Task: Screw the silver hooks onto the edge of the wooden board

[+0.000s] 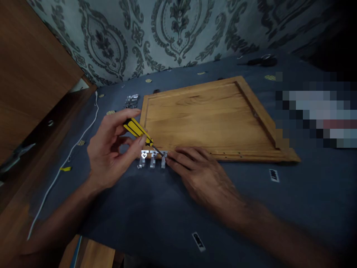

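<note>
My left hand grips a yellow-and-black screwdriver by its handle, with the shaft slanting down to the right. Its tip meets the third silver metal hook on the near edge of a framed wooden panel. Two more metal hooks sit to the left along that edge. My right hand rests on the panel's near edge, its fingertips pinching at the third hook. The right thumb is hidden, and any screw there is too small to make out.
Loose metal pieces lie beyond the panel's left corner. A dark-handled tool is at the back right. A white cable runs along the left side of the dark blue cloth. Patterned fabric rises behind.
</note>
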A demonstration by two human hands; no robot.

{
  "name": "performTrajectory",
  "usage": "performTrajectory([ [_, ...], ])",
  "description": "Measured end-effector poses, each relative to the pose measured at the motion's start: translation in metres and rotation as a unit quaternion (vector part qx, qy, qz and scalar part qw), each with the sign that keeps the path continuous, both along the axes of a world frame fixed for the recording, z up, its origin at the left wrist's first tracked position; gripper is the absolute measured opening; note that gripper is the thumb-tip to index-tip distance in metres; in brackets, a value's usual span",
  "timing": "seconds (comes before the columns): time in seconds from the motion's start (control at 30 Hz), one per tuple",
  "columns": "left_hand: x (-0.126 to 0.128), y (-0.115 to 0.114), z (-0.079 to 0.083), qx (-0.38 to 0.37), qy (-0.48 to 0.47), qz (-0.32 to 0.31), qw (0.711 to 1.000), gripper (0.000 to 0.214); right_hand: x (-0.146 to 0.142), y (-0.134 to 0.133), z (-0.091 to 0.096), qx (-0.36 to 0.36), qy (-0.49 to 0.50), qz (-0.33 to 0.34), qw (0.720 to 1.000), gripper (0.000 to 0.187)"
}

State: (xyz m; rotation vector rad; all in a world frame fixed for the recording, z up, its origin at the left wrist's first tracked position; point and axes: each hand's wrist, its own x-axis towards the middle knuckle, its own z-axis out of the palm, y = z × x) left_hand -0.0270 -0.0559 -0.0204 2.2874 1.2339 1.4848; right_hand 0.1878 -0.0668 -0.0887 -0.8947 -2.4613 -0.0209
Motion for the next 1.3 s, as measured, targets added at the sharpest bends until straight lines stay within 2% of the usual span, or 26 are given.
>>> performTrajectory([
  [0.3,0.001,0.001,0.006,-0.023,0.017,0.009,1.000,0.042,-0.001,-0.001,0.001,-0.006,-0.001,-0.001,1.000,0.037],
  [0.5,0.001,0.002,0.002,-0.004,0.024,-0.004,1.000,0.044,0.000,-0.002,0.002,-0.002,-0.005,-0.009,1.000,0.032],
  [0.6,-0.001,0.005,0.003,0.030,0.034,-0.018,0.999,0.041,-0.001,-0.001,0.001,-0.003,-0.005,-0.009,1.000,0.033],
  [0.73,0.004,0.008,0.011,0.078,0.059,-0.017,0.995,0.040,-0.001,-0.001,0.000,-0.007,-0.002,-0.007,1.000,0.033],
  [0.9,0.011,0.008,0.021,0.058,0.056,-0.016,0.997,0.036,0.000,-0.002,0.001,-0.011,-0.006,-0.008,1.000,0.031],
  [1.13,0.006,0.012,0.016,0.027,0.028,-0.025,0.999,0.036,0.000,-0.002,0.001,-0.007,-0.003,-0.005,1.000,0.030],
  [1.3,0.011,0.016,0.016,0.077,0.032,-0.037,0.996,0.032,0.000,-0.003,0.001,-0.011,-0.006,-0.008,1.000,0.031],
])
